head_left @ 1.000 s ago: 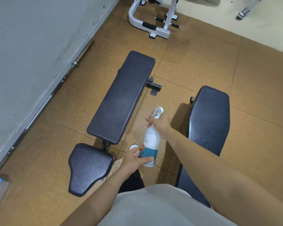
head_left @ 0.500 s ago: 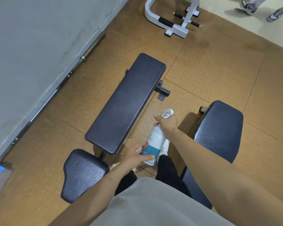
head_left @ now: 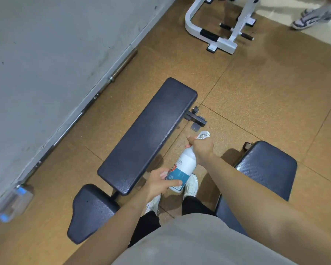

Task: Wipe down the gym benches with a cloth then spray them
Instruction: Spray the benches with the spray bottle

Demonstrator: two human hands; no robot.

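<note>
Your right hand [head_left: 202,148] is wrapped round the neck and trigger head of the spray bottle [head_left: 183,167]; your left hand [head_left: 158,183] grips its base, thumb across the label. Bottle tilted, held over the floor between the long bench [head_left: 147,134] and the second bench [head_left: 266,169].

Grey wall [head_left: 46,54] with barbell [head_left: 123,63] along its base; white machine frame [head_left: 223,44] beyond; blurred, possibly plastic container [head_left: 13,203] lower left.
</note>
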